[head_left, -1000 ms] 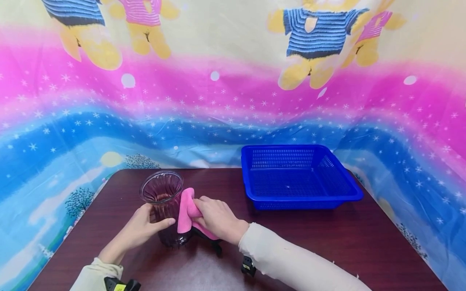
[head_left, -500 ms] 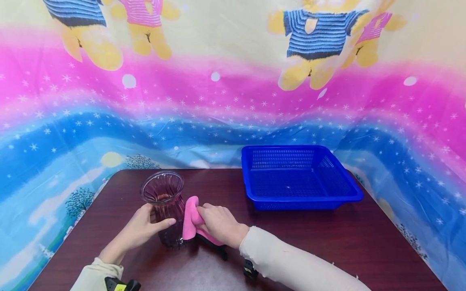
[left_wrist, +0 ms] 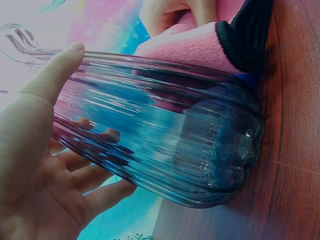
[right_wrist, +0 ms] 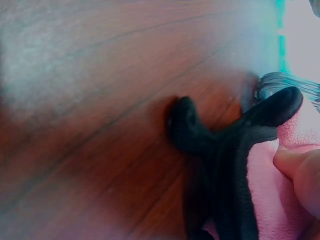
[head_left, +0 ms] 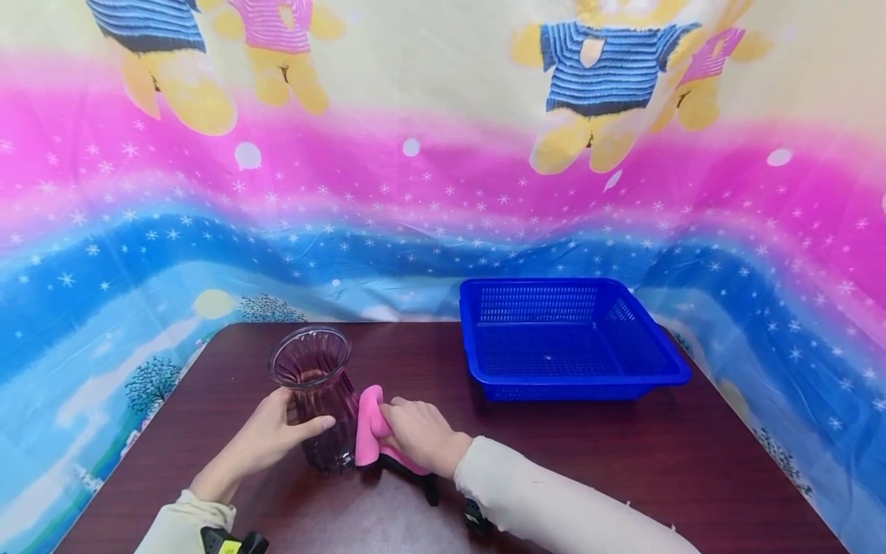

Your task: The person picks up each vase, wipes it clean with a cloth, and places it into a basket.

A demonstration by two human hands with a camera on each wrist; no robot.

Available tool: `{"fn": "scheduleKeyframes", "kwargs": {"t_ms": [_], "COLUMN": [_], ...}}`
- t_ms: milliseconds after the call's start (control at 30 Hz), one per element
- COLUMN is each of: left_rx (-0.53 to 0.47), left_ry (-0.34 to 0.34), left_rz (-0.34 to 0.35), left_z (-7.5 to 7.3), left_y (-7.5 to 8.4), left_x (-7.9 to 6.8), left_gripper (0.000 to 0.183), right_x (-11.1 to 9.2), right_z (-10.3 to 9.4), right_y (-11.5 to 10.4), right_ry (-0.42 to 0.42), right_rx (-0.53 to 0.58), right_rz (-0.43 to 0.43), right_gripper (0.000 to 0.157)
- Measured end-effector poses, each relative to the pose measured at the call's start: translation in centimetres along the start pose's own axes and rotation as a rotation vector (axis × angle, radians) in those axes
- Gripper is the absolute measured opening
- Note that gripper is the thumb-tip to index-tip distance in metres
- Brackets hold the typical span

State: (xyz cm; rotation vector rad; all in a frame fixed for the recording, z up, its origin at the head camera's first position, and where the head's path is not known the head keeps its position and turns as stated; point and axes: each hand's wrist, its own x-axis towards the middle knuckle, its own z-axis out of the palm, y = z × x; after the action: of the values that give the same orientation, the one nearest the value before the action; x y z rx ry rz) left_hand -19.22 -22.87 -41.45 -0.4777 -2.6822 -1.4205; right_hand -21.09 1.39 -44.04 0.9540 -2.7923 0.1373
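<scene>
A purple-tinted, ribbed glass vase with a flared rim stands upright at the left of the table. My left hand grips it around the middle, thumb across the near side and fingers behind, as the left wrist view also shows through the glass. My right hand holds a bunched pink cloth with a dark edge against the vase's right side, low near the base. In the right wrist view the cloth's black border droops in folds, and only part of the hand shows.
A blue perforated plastic basket stands at the back right of the dark wooden table. Behind the table hangs a printed curtain. Black wrist devices are strapped below the sleeves.
My right hand has moved down and slightly right, sliding the pink cloth lower along the vase's side. My left hand and the vase stay nearly in place.
</scene>
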Motion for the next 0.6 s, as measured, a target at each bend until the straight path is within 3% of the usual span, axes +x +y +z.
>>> {"fn": "scheduleKeyframes", "kwargs": {"t_ms": [267,600], "left_rx": [0.027,0.058], "left_ry": [0.006,0.006], "left_rz": [-0.038,-0.034], "left_z": [-0.16,-0.07], "left_y": [0.4,0.32], "left_x": [-0.12,-0.02], "left_gripper": [0.063,0.062], "right_x": [0.17,0.18], "right_z": [0.83,1.0], "right_y": [0.05,0.24], "right_ry": [-0.026,-0.072], "right_rx": [0.021,0.055], "right_rz": [-0.003,0.014], "right_gripper": [0.022,0.018]}}
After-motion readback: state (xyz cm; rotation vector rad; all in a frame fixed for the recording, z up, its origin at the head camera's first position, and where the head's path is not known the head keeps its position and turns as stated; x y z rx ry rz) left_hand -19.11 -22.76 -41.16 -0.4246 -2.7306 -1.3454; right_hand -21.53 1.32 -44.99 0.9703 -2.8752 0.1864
